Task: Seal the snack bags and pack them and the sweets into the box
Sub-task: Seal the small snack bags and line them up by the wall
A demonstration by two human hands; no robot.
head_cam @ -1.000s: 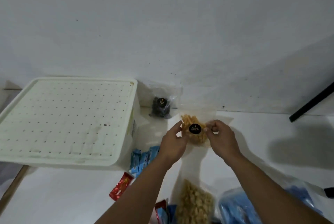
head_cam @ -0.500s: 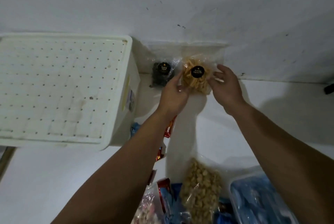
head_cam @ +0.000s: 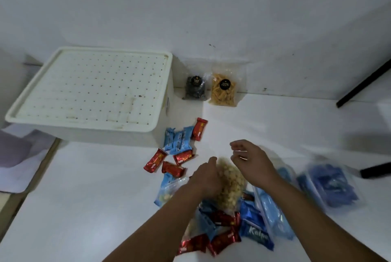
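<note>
The lower part of the puff bag [head_cam: 229, 185] is covered by the left hand [head_cam: 206, 179]. The blue packs [head_cam: 330, 183] at right are blurred. Label print on the dark bag [head_cam: 195, 88] and the stick bag [head_cam: 224, 89] cannot be read. Both forearms are cut off by the bottom edge.

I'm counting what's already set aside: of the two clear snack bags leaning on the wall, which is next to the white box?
The clear bag of dark snacks, beside the white lidded box; the yellow-sticks bag stands farther right.

L hand [head_cam: 206, 177] curled, R hand [head_cam: 251, 161] open
</note>
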